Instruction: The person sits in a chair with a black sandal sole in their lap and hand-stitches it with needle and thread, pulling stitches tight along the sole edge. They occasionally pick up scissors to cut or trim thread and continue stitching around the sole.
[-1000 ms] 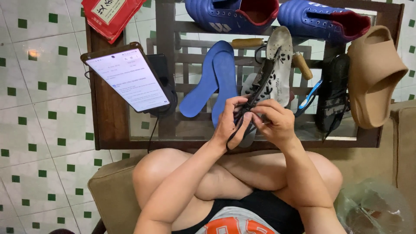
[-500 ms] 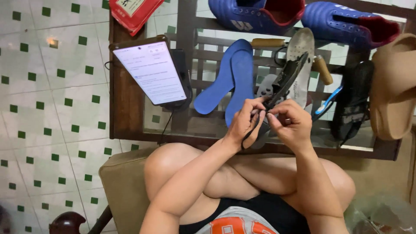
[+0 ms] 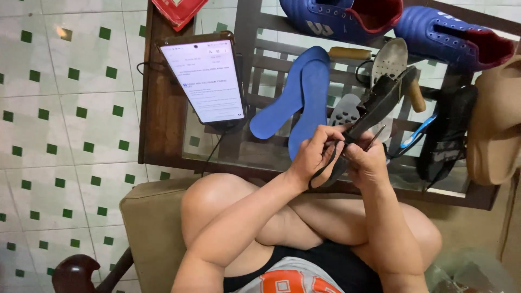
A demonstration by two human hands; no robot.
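Observation:
My left hand [image 3: 313,154] and my right hand [image 3: 366,163] both grip the near end of a black football shoe [image 3: 380,103] that I hold tilted above the glass table [image 3: 163,125]. A thin black lace [image 3: 324,171] loops down between my hands. The shoe's pale studded sole [image 3: 392,58] faces up at its far end. Two blue insoles [image 3: 301,103] lie on the glass just left of my hands.
A lit tablet [image 3: 205,80] stands at the table's left. Two blue football shoes [image 3: 347,16] sit at the far edge. Another black shoe [image 3: 448,135] and a tan sandal [image 3: 496,125] lie right. A wooden-handled tool [image 3: 350,52] lies behind. A red packet [image 3: 179,11] is at top left.
The view has drifted, so the table and shoe sit further right in the frame. My hands keep hold of the shoe's near end, working the lace.

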